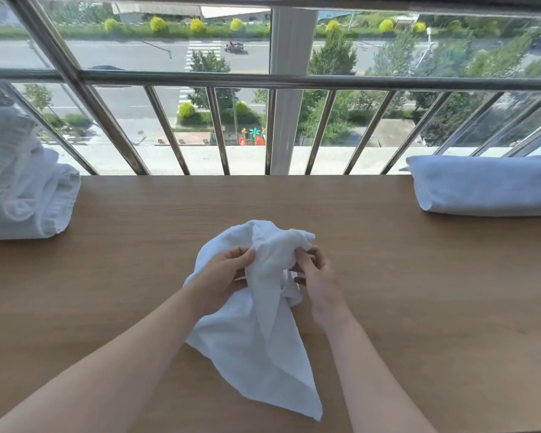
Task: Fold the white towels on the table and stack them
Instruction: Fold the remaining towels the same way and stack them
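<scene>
White crumpled cloth towel (256, 339) was pinched at six o'clock by left hand (224, 275) and right hand (319, 278), probably so corners could be found.

Metal railing (263, 80) with thin bars (218, 129) below it, white post (289, 89) at centre, concrete ledge (200, 159) outside, road (132, 54) beyond, crosswalk (197, 51), small vehicle (235, 47) beside crosswalk, green trees (331, 64), yellow-green shrubs (158, 24) along far verge, coloured flower figures (252, 137) near ledge
</scene>
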`<state>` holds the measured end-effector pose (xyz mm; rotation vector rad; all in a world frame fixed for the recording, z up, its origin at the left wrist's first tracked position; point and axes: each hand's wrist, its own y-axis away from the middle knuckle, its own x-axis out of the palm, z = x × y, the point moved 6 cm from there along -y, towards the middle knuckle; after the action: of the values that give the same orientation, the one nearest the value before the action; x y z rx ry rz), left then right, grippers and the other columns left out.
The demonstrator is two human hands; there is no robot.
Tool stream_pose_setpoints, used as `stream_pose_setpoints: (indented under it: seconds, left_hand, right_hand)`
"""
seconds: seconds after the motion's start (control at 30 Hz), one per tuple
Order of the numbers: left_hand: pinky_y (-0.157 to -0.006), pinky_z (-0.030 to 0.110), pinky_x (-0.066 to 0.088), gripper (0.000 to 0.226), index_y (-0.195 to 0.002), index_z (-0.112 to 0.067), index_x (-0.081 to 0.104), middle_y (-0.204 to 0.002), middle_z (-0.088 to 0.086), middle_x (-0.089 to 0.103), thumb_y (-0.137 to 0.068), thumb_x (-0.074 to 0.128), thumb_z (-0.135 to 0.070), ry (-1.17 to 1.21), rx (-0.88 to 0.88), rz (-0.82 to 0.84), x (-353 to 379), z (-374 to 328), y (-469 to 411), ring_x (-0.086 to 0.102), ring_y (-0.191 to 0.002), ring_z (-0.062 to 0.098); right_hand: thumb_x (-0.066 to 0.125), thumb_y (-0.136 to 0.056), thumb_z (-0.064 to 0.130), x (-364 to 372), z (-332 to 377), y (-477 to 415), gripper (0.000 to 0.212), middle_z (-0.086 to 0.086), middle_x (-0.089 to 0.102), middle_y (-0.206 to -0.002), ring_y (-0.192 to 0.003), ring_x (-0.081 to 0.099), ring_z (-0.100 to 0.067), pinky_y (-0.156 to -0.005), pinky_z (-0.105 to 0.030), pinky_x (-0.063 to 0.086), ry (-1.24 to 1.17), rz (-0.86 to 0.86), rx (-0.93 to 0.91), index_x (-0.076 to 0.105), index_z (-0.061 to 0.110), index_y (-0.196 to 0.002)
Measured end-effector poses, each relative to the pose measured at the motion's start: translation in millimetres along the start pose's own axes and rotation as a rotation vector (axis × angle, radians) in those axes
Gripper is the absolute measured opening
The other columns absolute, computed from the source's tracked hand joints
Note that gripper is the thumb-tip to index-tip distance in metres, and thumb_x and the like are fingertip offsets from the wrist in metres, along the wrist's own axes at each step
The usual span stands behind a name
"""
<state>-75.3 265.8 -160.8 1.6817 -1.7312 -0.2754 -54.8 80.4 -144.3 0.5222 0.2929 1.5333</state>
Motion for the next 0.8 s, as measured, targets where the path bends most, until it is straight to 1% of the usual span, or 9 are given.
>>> stream_pose_setpoints:
  seconds: [0.1,0.27,0.37,0.43,0.5,0.6,0.63,0.73,0.8]
  left_hand:
    - [-0.073,0.03,0.057,0.016,-0.1,-0.009,0.065,-0.095,0.009,0.071,-0.1,0.059,-0.024,0.069,0.04,-0.061,-8.6,-4.0,6.8,0.068,-0.084,0.022]
    - [-0.059,0.028,0.057,0.019,-0.097,-0.013,0.065,-0.085,0.005,0.073,-0.103,0.054,-0.027,0.093,0.071,-0.202,-18.6,-8.0,14.9,0.069,-0.069,0.015]
    - [-0.055,0.03,0.057,0.02,-0.098,-0.012,0.063,-0.077,0.004,0.073,-0.102,0.057,-0.03,0.179,0.055,-0.3,-38.4,-13.3,18.5,0.068,-0.063,0.017]
    - [-0.054,0.031,0.056,0.02,-0.098,-0.012,0.062,-0.076,0.004,0.073,-0.099,0.061,-0.032,0.204,0.048,-0.32,-59.5,-18.4,25.1,0.068,-0.062,0.018]
    - [-0.053,0.033,0.057,0.02,-0.099,-0.012,0.063,-0.077,0.006,0.073,-0.097,0.064,-0.031,0.215,0.061,-0.356,-88.4,-24.9,33.2,0.07,-0.063,0.02]
    - [-0.055,0.032,0.056,0.025,-0.115,-0.008,0.061,-0.085,0.009,0.071,-0.101,0.059,-0.029,0.235,0.105,-0.581,-145.1,-39.4,47.1,0.068,-0.066,0.022]
    - [-0.054,0.029,0.054,0.028,-0.119,-0.011,0.059,-0.087,0.007,0.068,-0.102,0.055,-0.034,0.224,0.099,-0.659,-162.7,-42.5,53.3,0.066,-0.065,0.02]
    - [-0.061,0.03,0.049,0.048,-0.119,-0.022,0.056,-0.093,-0.001,0.067,-0.098,0.043,-0.063,0.134,-0.015,-0.661,-185.9,-36.5,63.6,0.063,-0.072,0.018]
    - [-0.057,0.03,0.051,0.059,-0.118,-0.018,0.063,-0.093,0.0,0.071,-0.088,0.058,-0.068,0.002,-0.013,-0.579,-181.4,-27.7,65.5,0.067,-0.072,0.017]
  right_hand:
    - [0.064,-0.097,0.029,2.5,4.8,-5.2,0.014,-0.003,0.067,-0.088,-0.075,0.065,-0.013,-0.067,-0.023,0.054,-0.069,0.069,-0.001,0.061,0.016,-0.094]
    - [0.065,-0.093,0.037,18.3,-1.1,-4.5,0.024,-0.01,0.067,-0.092,-0.077,0.065,-0.021,-0.068,-0.032,0.054,-0.126,0.168,0.037,0.059,0.014,-0.099]
    - [0.059,-0.099,0.034,12.7,-8.6,-11.3,0.019,-0.004,0.068,-0.081,-0.068,0.065,-0.018,-0.058,-0.032,0.054,-0.233,0.011,0.067,0.055,0.016,-0.094]
    - [0.06,-0.1,0.033,-3.0,-12.0,-16.6,0.019,-0.001,0.063,-0.07,-0.057,0.059,-0.015,-0.05,-0.029,0.05,-0.149,-0.122,0.1,0.055,0.017,-0.091]
    - [0.061,-0.099,0.031,-28.5,-9.1,-24.4,0.017,-0.001,0.06,-0.071,-0.06,0.056,-0.018,-0.055,-0.032,0.049,0.038,-0.271,0.08,0.057,0.017,-0.089]
    - [0.06,-0.095,0.025,-66.0,9.7,-28.1,0.002,0.005,0.066,-0.091,-0.086,0.063,-0.023,-0.078,-0.038,0.053,0.199,-0.606,-0.023,0.06,0.026,-0.096]
    - [0.059,-0.093,0.026,-65.1,13.6,-26.5,0.01,0.008,0.066,-0.097,-0.093,0.063,-0.021,-0.081,-0.037,0.052,0.218,-0.638,-0.038,0.058,0.029,-0.103]
    - [0.057,-0.091,0.033,-31.8,5.5,-23.4,0.04,0.002,0.057,-0.129,-0.112,0.056,-0.023,-0.091,-0.04,0.048,0.514,-0.51,-0.045,0.051,0.029,-0.13]
    - [0.057,-0.094,0.035,0.6,-5.1,-11.9,0.053,-0.006,0.039,-0.15,-0.136,0.039,-0.03,-0.109,-0.05,0.036,0.847,-0.447,-0.122,0.044,0.022,-0.143]
